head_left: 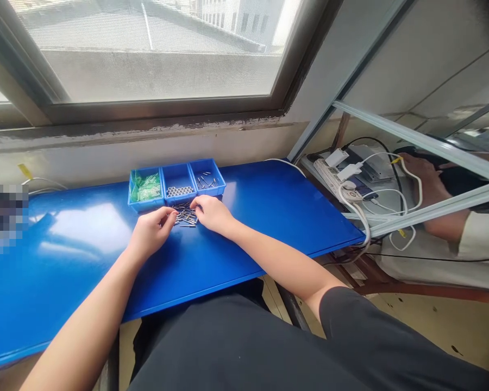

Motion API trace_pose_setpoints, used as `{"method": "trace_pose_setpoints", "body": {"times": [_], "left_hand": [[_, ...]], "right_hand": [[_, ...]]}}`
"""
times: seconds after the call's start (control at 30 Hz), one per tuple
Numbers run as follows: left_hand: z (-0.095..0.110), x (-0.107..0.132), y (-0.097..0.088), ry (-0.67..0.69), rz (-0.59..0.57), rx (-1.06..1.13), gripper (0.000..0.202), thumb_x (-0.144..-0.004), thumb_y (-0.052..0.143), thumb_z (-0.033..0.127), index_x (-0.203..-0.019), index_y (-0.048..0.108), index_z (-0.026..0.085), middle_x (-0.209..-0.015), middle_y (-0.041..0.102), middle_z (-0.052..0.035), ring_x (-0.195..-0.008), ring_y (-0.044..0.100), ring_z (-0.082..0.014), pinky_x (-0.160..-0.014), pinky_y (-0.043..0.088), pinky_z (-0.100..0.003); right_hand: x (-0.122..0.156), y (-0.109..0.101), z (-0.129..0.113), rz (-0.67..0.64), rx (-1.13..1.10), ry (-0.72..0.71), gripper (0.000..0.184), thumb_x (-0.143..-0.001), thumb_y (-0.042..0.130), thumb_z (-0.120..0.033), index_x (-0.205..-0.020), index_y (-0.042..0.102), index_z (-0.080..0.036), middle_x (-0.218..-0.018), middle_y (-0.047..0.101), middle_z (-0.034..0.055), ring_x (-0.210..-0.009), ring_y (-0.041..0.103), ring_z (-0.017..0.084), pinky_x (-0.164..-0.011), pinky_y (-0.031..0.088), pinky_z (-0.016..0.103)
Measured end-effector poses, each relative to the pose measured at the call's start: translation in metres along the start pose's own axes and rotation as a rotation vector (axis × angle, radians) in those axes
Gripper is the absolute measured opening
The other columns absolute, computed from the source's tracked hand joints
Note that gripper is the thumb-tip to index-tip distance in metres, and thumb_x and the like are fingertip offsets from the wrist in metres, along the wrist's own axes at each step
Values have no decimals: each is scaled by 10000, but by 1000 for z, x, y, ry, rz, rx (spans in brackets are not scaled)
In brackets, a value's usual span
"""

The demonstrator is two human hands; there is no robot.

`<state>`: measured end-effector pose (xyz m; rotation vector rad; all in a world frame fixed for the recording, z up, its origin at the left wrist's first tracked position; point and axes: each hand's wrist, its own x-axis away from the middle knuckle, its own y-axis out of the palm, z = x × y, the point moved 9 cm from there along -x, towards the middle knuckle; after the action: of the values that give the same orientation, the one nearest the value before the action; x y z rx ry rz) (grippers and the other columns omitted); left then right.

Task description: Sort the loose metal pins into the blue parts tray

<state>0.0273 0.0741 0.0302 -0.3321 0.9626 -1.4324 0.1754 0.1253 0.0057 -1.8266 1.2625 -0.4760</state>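
A loose heap of small metal pins (pixel 185 215) lies on the blue tabletop (pixel 277 217), just in front of a blue plastic tray (pixel 146 202) with three compartments. My left hand (pixel 150 233) reaches the heap from the left, its fingertips at the heap's edge. My right hand (pixel 212 213) curves over the heap's right side, fingers pinched close to the pins. Whether either hand holds a pin is hidden by the fingers. The tray's left compartment holds green plastic bags (pixel 145 186), the middle one small silver cylinders (pixel 180 191), and the right one several pins (pixel 206 182).
A window with a dark frame (pixel 163 111) runs behind the table. At right stand a white power strip (pixel 334 178) with chargers and white cables (pixel 405 187). Another person's hand (pixel 421 183) and white sleeve (pixel 478 236) lie beyond a metal frame (pixel 432 138).
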Motion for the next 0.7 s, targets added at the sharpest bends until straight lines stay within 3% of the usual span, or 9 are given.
{"method": "trace_pose_setpoints", "body": {"times": [0.27,0.7], "left_hand": [[1,0,0,4,0,-8,340,-915,498,433,-931,706,164,-677,680,-11,-529,534,-113,-547,420,-228],[1,0,-1,6,4,-25,323,-912,500,418,-933,705,169,-683,686,-11,-520,527,-109,-531,409,-222]], "right_hand": [[-1,-3,4,-53,143,53,307,-926,435,-115,-1068,693,-199,-1136,705,62,-1087,636,210,-939,509,328],[1,1,1,-59,92,8,276,-885,477,-80,-1026,689,-188,-1052,689,88,-963,632,199,-854,501,304]]}}
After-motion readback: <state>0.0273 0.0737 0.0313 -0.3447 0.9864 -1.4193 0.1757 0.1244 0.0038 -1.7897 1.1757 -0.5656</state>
